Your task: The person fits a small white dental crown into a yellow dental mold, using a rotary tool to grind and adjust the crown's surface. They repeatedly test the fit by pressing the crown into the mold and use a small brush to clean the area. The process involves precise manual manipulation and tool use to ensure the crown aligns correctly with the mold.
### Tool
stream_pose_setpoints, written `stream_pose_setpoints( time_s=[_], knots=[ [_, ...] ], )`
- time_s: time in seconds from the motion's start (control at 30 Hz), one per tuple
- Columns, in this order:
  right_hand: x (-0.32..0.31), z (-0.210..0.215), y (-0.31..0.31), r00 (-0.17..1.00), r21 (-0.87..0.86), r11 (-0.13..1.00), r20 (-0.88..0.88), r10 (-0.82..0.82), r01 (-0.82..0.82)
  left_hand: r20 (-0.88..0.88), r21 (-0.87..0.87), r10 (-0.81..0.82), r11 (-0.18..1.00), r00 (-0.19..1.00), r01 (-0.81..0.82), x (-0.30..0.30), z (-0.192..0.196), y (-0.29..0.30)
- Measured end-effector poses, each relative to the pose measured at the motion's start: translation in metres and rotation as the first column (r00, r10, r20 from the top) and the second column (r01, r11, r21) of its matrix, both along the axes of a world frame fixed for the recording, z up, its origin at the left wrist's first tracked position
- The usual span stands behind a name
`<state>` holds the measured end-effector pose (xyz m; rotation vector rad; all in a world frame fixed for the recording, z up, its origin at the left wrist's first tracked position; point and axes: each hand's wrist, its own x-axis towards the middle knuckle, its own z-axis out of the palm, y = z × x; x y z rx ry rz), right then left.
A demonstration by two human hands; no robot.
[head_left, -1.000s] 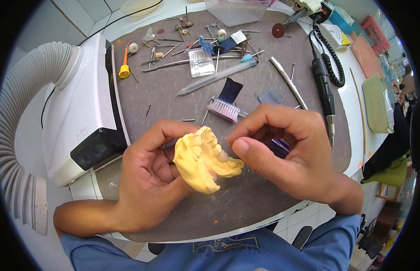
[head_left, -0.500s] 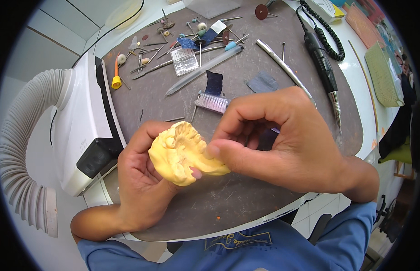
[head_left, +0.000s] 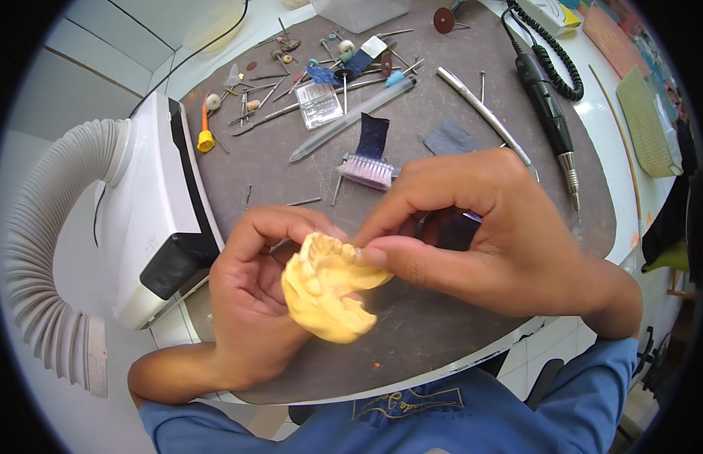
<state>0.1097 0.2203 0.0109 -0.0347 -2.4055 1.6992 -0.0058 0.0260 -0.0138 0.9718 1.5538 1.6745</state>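
Observation:
A yellow dental cast (head_left: 321, 291) with a row of teeth is held up over the near part of the table. My left hand (head_left: 253, 303) is closed around its left side and back. Thumb and forefinger of my right hand (head_left: 480, 234) pinch together at the teeth on the cast's right upper side, touching it. A small pale bit shows at the thumb tip, too small to name. Just beyond the fingers lies a brush (head_left: 369, 171) with pinkish-white bristles, its handle partly hidden by my right hand.
A white box-shaped unit (head_left: 151, 212) with a ribbed hose (head_left: 34, 265) stands at left. Scattered burs, discs and a clear plastic case (head_left: 319, 106) lie at the back. A silver metal tool (head_left: 484, 113) and a black corded handpiece (head_left: 548, 113) lie at right.
The cast has turned and tilted in my left hand, its lower end now nearer to me. My right fingertips stay at its teeth. The whole view has shifted slightly.

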Motion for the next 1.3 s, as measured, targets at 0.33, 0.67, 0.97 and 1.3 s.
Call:
stream_pose_setpoints(
  time_s=[0.33, 0.67, 0.97, 1.3],
  knots=[
    [0.0004, -0.0053, 0.0009, 0.997, 0.072, 0.997, -0.071, 0.016, -0.011, -0.061, -0.008, -0.027, 1.0, 0.998, 0.026, 0.001, -0.0002, -0.0003],
    [-0.0001, -0.001, 0.0007, 1.0, 0.017, 1.0, -0.004, 0.018, -0.018, -0.023, -0.01, -0.012, 1.0, 1.0, 0.012, 0.0039, 0.002, 0.0002],
    [-0.0004, 0.0011, -0.0008, 0.999, 0.004, 1.0, 0.028, 0.015, -0.015, -0.015, -0.002, 0.003, 1.0, 1.0, -0.003, 0.0032, 0.0006, -0.0005],
    [0.0006, 0.0019, -0.0003, 0.999, 0.001, 1.0, 0.054, 0.004, -0.004, 0.032, 0.019, 0.006, 1.0, 0.999, -0.007, 0.0044, -0.0008, -0.0007]
  ],
)
